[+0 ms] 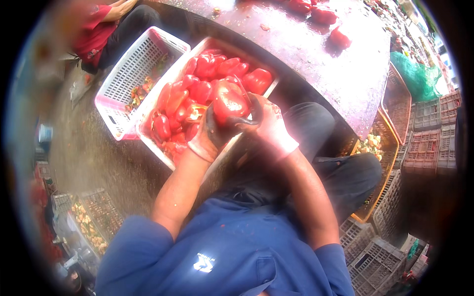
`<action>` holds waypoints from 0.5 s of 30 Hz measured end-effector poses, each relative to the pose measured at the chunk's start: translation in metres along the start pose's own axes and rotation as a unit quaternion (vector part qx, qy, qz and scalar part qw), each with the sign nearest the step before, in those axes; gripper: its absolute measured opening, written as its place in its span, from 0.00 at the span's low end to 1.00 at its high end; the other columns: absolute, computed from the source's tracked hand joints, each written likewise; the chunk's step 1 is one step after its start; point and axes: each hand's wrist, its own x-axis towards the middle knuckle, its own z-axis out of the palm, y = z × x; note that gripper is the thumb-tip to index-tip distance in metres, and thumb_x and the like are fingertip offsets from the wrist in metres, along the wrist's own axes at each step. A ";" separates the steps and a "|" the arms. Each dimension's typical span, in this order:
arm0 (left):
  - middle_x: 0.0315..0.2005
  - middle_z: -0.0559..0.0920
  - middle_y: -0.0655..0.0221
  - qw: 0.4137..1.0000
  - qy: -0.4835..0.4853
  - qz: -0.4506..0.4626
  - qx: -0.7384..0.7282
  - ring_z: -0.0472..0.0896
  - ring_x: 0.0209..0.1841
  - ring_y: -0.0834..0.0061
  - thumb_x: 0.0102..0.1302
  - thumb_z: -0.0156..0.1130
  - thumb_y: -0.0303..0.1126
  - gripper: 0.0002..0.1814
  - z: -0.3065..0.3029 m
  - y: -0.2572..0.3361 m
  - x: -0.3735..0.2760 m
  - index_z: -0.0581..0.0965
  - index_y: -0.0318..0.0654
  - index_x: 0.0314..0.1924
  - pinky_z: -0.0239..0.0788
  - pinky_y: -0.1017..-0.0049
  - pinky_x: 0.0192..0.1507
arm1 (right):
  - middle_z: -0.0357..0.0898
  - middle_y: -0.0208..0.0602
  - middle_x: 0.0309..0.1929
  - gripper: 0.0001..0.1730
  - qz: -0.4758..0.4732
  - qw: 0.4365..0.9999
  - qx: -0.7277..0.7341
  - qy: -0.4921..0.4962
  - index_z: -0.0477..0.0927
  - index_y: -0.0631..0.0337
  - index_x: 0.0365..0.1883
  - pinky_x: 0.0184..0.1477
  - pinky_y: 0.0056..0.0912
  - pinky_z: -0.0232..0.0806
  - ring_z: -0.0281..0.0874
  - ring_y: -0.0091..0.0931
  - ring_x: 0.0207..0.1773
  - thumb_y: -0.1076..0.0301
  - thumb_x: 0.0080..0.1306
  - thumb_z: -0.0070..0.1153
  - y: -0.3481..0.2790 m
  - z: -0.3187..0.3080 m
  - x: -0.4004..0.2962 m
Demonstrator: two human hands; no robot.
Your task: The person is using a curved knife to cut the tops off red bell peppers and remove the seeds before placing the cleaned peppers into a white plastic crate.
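Between my hands is a red bell pepper (230, 101), held above a pale plastic crate (155, 160) heaped with red peppers (202, 90). My left hand (211, 129), in a glove with dark fingers and a pale cuff, cups the pepper from below and the left. On its other side, my right hand (264, 118), gloved likewise, closes around a small tool that looks like a knife, its thin blade (241, 88) rising beside the pepper; the handle is mostly hidden by the fingers. A cut pepper piece (195, 111) with pale flesh showing lies just left of the held one.
A metal-topped table (296, 48) with several red peppers (324, 15) curves ahead. Left is a white and pink basket (122, 79) with scraps; beyond it sits another person (90, 39). An orange crate (385, 185) stands beside my right knee, near stacked crates (424, 148).
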 end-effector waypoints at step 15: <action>0.58 0.79 0.63 0.932 -0.036 -0.108 -0.344 0.80 0.58 0.72 0.75 0.54 0.28 0.21 0.027 0.008 -0.021 0.69 0.37 0.67 0.74 0.69 0.62 | 0.83 0.54 0.43 0.23 0.064 0.998 0.026 0.010 0.79 0.64 0.47 0.48 0.50 0.73 0.82 0.50 0.47 0.56 0.63 0.66 0.015 0.011 0.000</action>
